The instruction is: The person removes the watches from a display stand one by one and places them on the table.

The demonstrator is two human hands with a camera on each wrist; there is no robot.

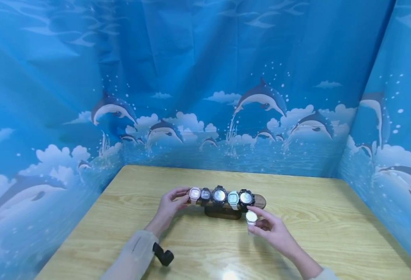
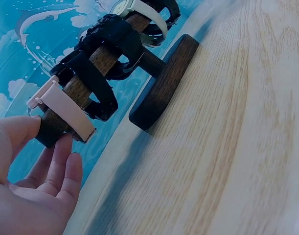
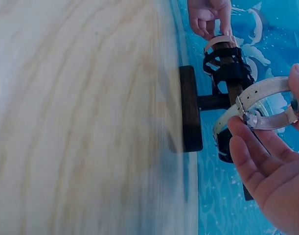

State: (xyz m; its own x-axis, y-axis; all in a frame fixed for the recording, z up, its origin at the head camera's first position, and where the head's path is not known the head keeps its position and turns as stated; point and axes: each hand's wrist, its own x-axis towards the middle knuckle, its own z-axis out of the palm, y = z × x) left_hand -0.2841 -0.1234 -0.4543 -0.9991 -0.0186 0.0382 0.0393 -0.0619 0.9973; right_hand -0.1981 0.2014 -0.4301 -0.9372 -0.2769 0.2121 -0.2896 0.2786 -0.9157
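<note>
A dark wooden watch stand (image 1: pixel 223 212) carries a row of strapped watches on its bar. My left hand (image 1: pixel 168 208) holds the bar's left end between thumb and fingers, beside the pink watch (image 2: pixel 66 110). Along the bar follow a small black watch (image 1: pixel 205 194), a larger black watch (image 1: pixel 219 195), a pale green watch (image 1: pixel 233 198) and another black watch (image 1: pixel 246 197). In front of the bar's right end, my right hand (image 1: pixel 272 229) pinches a watch with a whitish strap (image 3: pixel 269 88). Its strap is closed in a loop, with the buckle showing in the right wrist view.
The stand's base rests on a light wood-grain table (image 1: pixel 191 249). A blue curtain with dolphins (image 1: pixel 198 77) hangs behind the table and at both sides. The bar's rounded right end (image 1: pixel 260 201) sticks out past the last black watch. A black device (image 1: pixel 163 254) sits on my left wrist.
</note>
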